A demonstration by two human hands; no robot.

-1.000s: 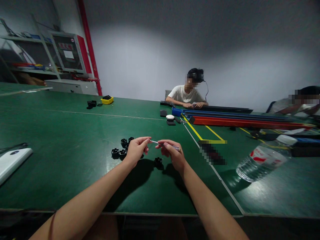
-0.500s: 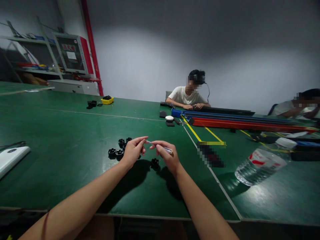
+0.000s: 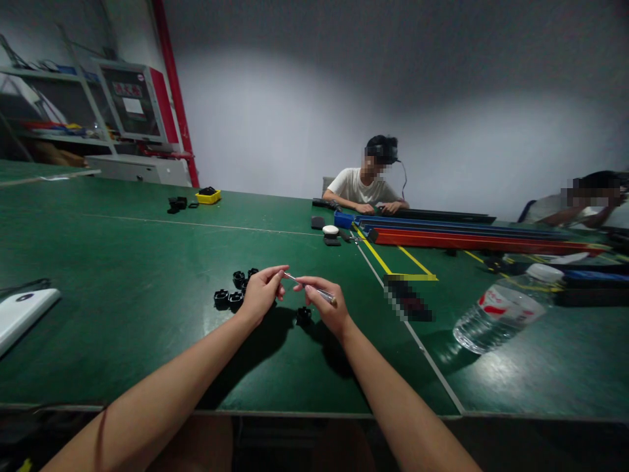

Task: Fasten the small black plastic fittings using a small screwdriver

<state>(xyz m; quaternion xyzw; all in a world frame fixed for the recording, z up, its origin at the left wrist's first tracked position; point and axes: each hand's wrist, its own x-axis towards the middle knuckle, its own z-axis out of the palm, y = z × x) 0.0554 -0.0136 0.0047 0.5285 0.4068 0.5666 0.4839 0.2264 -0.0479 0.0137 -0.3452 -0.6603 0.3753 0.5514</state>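
Observation:
My right hand (image 3: 326, 303) grips a thin metal tool with a clear handle (image 3: 319, 292) above the green table (image 3: 122, 314). The tool's tip points left into the pinched fingers of my left hand (image 3: 261, 294); whatever that pinch holds is too small to name. Several small black plastic parts (image 3: 234, 291) lie on the table just left of my left hand. One more black part (image 3: 303, 316) sits below and between my hands.
A clear water bottle (image 3: 498, 311) lies on its side at the right. A white device (image 3: 22, 313) rests at the left edge. Long red and blue rails (image 3: 472, 237) lie across the far table, where two other people sit. A yellow bin (image 3: 208, 195) stands far left.
Both hands stay joined around the tool and have shifted very slightly; the view has swayed a little. Nothing was picked up or put down.

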